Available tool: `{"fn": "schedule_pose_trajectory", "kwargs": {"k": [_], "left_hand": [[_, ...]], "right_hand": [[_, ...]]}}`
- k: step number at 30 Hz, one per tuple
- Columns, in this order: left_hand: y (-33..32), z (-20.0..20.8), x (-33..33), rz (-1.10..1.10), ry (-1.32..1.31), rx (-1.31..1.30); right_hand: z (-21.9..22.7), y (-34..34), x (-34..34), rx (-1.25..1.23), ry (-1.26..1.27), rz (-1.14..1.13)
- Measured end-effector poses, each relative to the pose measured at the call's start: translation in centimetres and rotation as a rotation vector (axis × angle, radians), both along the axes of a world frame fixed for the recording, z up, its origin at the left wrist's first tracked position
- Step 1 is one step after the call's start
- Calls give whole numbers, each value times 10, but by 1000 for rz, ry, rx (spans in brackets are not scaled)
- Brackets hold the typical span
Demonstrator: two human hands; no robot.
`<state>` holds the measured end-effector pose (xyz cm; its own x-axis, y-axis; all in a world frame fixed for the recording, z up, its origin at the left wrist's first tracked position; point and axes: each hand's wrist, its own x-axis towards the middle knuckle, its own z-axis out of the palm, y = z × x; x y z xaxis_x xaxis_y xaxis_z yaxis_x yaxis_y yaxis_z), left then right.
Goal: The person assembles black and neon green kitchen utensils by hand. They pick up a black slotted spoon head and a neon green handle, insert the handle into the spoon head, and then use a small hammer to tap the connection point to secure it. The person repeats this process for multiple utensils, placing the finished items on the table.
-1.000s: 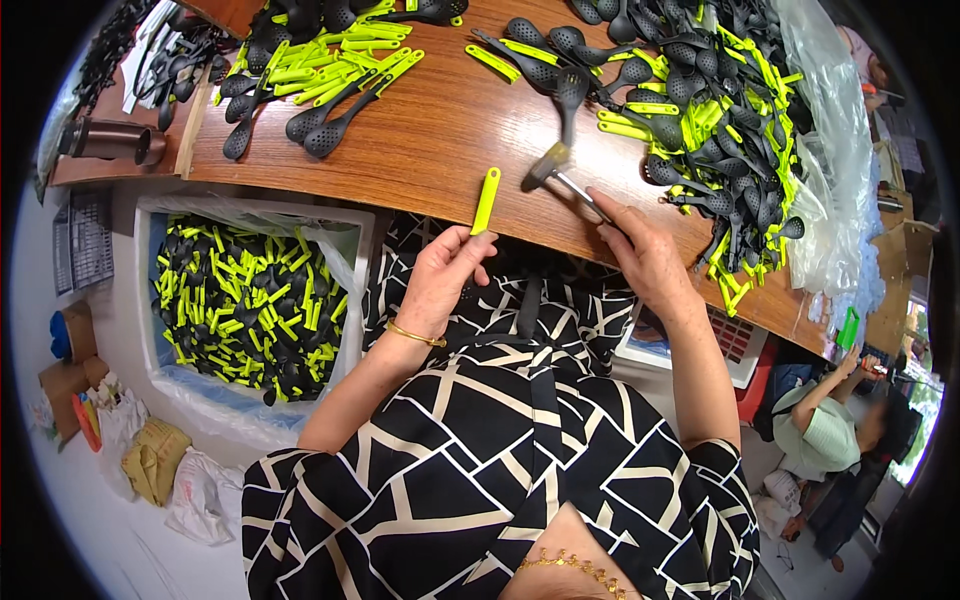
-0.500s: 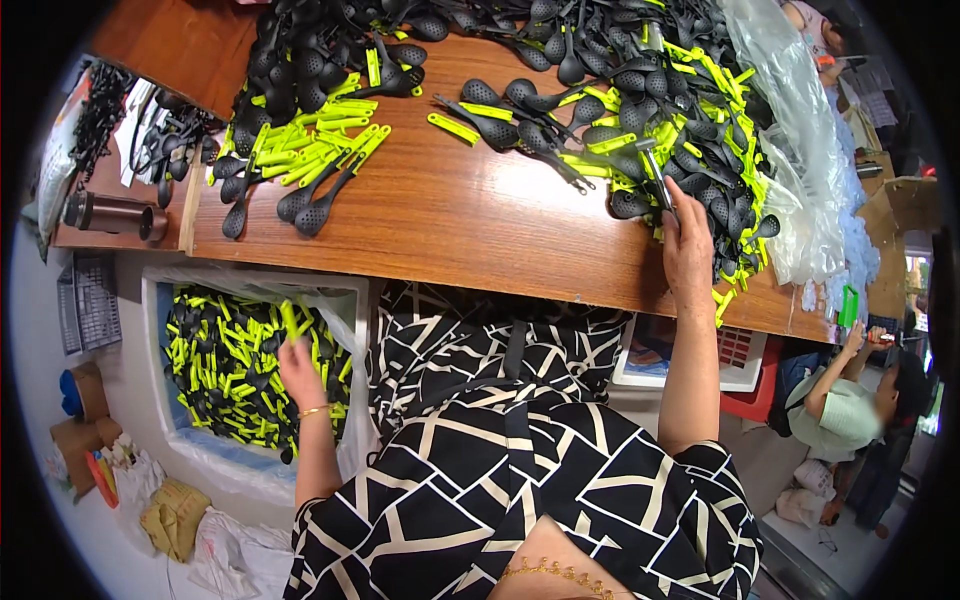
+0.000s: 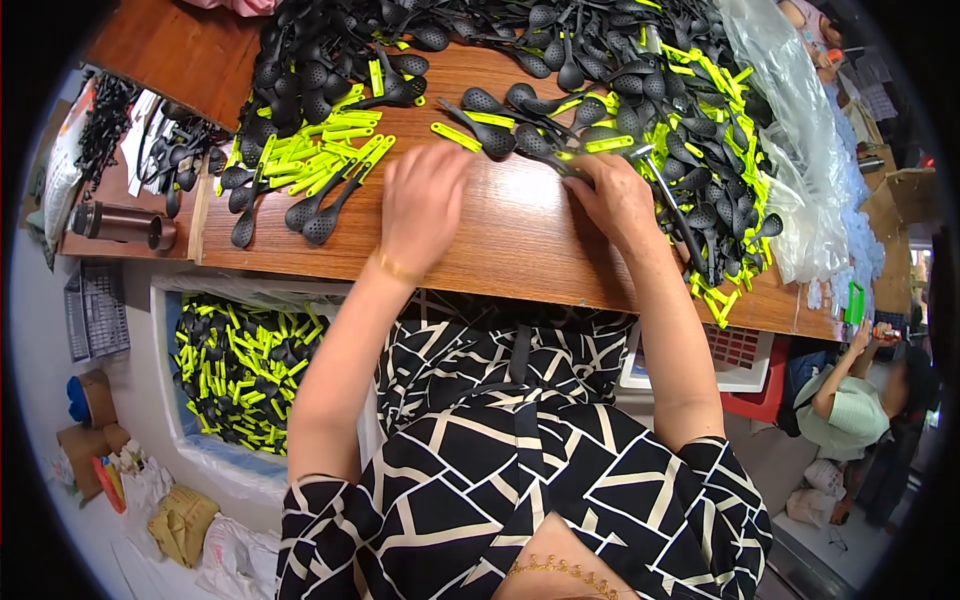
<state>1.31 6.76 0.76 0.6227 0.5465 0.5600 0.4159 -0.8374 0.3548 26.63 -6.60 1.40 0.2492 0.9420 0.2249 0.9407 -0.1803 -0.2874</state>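
My right hand (image 3: 618,198) is at the table pile's edge, its fingers closed on the handle end of a black slotted spoon (image 3: 535,145). Left of it, my left hand (image 3: 425,205) hovers over the wooden table (image 3: 510,250), smeared by motion, so its fingers do not read clearly. A lime-green handle piece (image 3: 455,136) lies just beyond it. Beside my right hand a hammer (image 3: 672,195) with a metal head and dark grip rests against the pile. Black slotted spoons and green handle pieces (image 3: 608,144) surround it.
Lime handles (image 3: 330,150) are heaped left, with spoons fitted into some. A lined bin (image 3: 165,380) of green-handled spoons stands below the table's left side. A brown flask (image 3: 120,225) lies farther left; clear plastic sheeting (image 3: 800,180) edges the right. Another person (image 3: 840,405) is at far right.
My left hand has come up from the bin to above the table. My right hand has let go of the hammer, now lying on the pile, and moved left to a slotted spoon.
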Motion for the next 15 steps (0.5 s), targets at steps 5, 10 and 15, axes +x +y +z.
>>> {"fn": "schedule_pose_trajectory", "kwargs": {"k": [5, 10, 15], "left_hand": [[52, -19, 40, -76, 213, 34], [33, -16, 30, -188, 126, -129], [-26, -14, 8, -282, -281, -1343]], "right_hand": [[12, -2, 4, -36, -8, 10], [7, -16, 6, 35, -27, -14], [6, -22, -12, 88, 1039, -75]]}}
